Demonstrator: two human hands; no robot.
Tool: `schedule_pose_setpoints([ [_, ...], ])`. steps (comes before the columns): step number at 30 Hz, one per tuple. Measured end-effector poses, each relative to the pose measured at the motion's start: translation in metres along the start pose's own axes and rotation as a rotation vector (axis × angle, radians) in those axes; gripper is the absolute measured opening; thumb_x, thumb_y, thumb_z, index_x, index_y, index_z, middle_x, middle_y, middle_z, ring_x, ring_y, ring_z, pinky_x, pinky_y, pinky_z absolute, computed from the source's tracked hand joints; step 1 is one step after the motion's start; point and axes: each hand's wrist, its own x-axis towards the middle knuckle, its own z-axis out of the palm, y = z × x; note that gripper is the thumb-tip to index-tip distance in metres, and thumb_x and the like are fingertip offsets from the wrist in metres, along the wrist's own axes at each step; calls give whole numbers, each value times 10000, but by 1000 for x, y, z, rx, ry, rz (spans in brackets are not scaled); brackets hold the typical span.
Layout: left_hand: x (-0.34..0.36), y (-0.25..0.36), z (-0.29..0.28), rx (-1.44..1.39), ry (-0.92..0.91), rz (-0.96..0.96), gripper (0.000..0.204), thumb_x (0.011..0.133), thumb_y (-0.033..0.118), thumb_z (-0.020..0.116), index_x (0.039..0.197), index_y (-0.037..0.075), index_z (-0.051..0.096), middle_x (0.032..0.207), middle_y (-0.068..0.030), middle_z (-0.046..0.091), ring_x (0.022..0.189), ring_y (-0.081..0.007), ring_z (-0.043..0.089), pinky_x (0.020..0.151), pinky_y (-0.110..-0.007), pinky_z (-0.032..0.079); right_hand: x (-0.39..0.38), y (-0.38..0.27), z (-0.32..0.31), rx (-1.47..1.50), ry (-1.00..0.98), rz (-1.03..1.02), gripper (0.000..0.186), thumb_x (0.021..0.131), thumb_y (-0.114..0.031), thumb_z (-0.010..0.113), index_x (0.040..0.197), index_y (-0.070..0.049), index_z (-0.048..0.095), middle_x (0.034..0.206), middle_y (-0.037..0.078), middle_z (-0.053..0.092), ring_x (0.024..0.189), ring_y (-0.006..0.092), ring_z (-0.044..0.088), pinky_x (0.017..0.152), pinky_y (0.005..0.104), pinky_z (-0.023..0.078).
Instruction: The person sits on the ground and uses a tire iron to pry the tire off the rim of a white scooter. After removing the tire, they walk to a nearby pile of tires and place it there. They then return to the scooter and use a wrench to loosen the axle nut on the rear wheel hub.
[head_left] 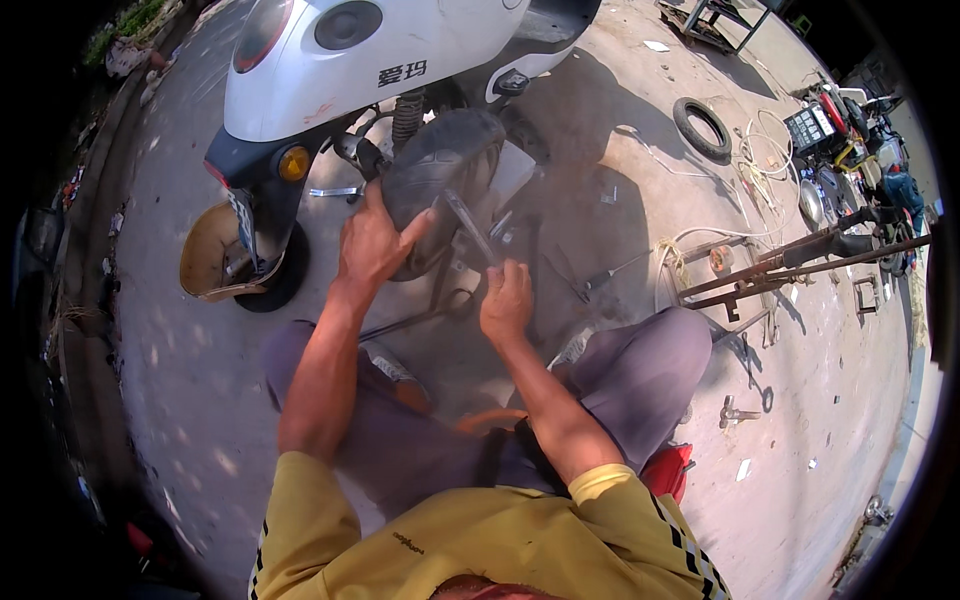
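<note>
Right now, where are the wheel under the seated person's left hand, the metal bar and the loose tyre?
Wheel (432,172): head view, on its tread.
Metal bar (471,227): head view, middle of its shaft.
Loose tyre (686,126): head view, left side of its ring.

Left hand (368,240) forward, thumb (418,230) spread; right hand (507,302) nearer the body, clenched. Both forearms (325,375) bare, extended.

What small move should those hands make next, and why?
Perhaps press the metal bar gently against the scooter tyre: the right hand grips the bar, its far end appears to meet the tyre, and the left hand is there to steady it.
</note>
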Motion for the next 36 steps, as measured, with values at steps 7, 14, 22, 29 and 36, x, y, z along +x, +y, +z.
schedule_pose_setpoints([
  [7,-3,7,1,-78,-23,-32,911,869,511,754,1439,-113,415,1253,-379,623,1131,-518,641,970,-522,523,-43,-38,16,44,-16,312,384,1075,-370,498,1005,2,560,968,234,613,955,448,580,832,554,424],
  [14,1,6,-1,-68,-36,-14,947,879,535,739,1446,-138,388,1283,-380,608,1160,-520,627,993,-525,511,-70,-87,60,334,-41,539,457,1108,-391,409,1046,47,525,987,322,620,944,518,592,829,567,436],
  [22,-1,2,1,-53,-40,-13,960,885,552,727,1459,-132,374,1292,-380,601,1165,-520,623,1004,-526,505,-69,-117,86,495,-26,660,588,1100,-513,365,1048,46,538,950,325,628,937,528,593,829,570,428],
  [29,-3,4,-5,-87,-52,-66,917,894,518,719,1461,-122,387,1303,-383,597,1173,-515,623,1005,-514,504,-71,-125,113,737,-179,688,515,1112,-409,401,1189,53,615,1052,235,691,1020,346,673,834,452,480],
  [36,-2,3,-12,-88,-39,-53,949,852,517,754,1470,-100,381,1278,-362,623,1158,-504,640,1003,-508,507,-82,-161,156,1040,-198,757,659,1100,-579,336,988,-18,663,825,143,674,752,269,646,685,400,490],
])
